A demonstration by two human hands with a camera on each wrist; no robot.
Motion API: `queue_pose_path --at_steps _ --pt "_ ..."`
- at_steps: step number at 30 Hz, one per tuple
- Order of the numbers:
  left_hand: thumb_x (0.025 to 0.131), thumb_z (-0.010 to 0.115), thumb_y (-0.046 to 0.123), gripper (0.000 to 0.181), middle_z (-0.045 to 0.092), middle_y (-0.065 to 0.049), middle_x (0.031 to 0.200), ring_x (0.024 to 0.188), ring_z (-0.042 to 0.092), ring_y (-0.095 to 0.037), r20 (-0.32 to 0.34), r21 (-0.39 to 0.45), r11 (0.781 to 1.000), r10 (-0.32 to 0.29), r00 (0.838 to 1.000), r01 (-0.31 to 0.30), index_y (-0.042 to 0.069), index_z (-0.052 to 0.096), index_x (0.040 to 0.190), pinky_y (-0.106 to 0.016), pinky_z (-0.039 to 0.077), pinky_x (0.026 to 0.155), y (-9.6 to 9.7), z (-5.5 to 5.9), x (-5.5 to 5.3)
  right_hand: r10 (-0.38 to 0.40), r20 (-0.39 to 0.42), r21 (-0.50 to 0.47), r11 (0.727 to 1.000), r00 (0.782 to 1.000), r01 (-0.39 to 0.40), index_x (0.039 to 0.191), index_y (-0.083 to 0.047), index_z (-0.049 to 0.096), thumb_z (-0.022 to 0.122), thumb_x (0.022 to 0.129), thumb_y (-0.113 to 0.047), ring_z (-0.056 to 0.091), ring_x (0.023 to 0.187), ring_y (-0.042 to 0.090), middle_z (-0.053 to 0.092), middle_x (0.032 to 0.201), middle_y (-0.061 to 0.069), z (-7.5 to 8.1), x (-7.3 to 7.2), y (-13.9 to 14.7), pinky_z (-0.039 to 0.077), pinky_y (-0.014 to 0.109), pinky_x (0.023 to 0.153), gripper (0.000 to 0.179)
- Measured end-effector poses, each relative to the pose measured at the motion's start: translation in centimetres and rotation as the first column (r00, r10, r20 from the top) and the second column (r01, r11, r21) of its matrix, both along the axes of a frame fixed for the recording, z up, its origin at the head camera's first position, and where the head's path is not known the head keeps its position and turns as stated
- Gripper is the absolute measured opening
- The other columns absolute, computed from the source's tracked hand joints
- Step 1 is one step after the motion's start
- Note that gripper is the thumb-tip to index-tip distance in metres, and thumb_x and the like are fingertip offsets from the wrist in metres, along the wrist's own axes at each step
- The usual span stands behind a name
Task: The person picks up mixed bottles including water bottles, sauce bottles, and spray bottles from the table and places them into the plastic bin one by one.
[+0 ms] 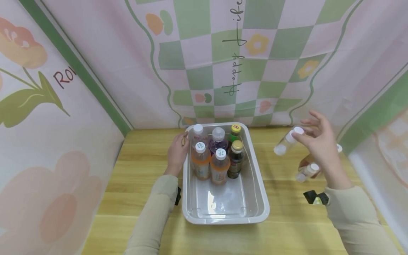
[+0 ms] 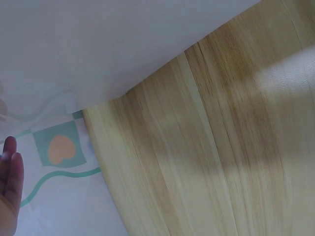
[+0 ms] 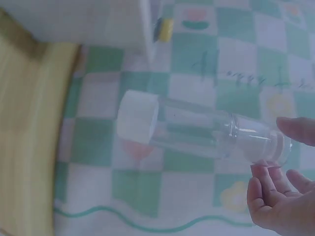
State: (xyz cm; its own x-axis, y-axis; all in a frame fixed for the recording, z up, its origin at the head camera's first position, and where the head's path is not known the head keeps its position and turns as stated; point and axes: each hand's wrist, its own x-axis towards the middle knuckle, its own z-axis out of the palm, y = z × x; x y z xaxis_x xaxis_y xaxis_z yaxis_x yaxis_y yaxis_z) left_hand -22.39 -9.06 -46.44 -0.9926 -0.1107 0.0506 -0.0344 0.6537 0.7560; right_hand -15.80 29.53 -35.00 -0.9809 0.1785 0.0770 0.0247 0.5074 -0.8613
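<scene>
From the head view, the left hand (image 1: 176, 153) rests flat against the white bin (image 1: 255, 184), steadying it. In the right wrist view, the right hand (image 3: 278, 196) pinches a clear bottle (image 3: 197, 130) by its cap end, lifted above the table (image 1: 143, 170).
</scene>
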Motion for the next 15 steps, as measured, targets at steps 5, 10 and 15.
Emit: queue_pose_path --at_steps 5,10,15 --pt "0.098 0.037 0.037 0.044 0.052 -0.006 0.141 0.131 0.049 -0.028 0.002 -0.008 1.0 0.002 1.0 -0.002 0.02 0.051 0.137 -0.048 0.043 0.109 0.0 0.0 0.1 0.017 -0.09 -0.037 0.999 0.996 -0.021 0.149 -0.029 0.026 0.069 0.086 -0.018 0.048 0.101 -0.009 0.048 0.116 -0.028 1.5 0.6 -2.1 0.042 0.0 0.079 0.077" --pt "0.098 0.038 0.038 0.045 0.052 -0.007 0.141 0.13 0.051 -0.029 0.006 -0.004 1.0 0.003 1.0 -0.003 0.02 0.051 0.137 -0.048 0.044 0.107 0.0 0.1 0.1 0.093 -0.168 -0.065 0.992 0.981 -0.105 0.147 -0.024 0.032 0.068 0.085 -0.007 0.051 0.102 -0.006 0.051 0.116 -0.024 2.6 1.1 -4.1 0.044 0.001 0.081 0.074" --pt "0.098 0.038 0.038 0.045 0.052 -0.007 0.141 0.128 0.052 -0.03 0.01 -0.004 1.0 0.0 1.0 0.0 0.021 0.05 0.138 -0.048 0.045 0.106 0.0 0.1 0.0 0.214 -0.192 -0.014 0.975 0.958 -0.221 0.144 -0.019 0.038 0.068 0.084 -0.002 0.052 0.1 -0.006 0.052 0.113 -0.024 3.3 1.5 -6.0 0.044 0.002 0.082 0.069"
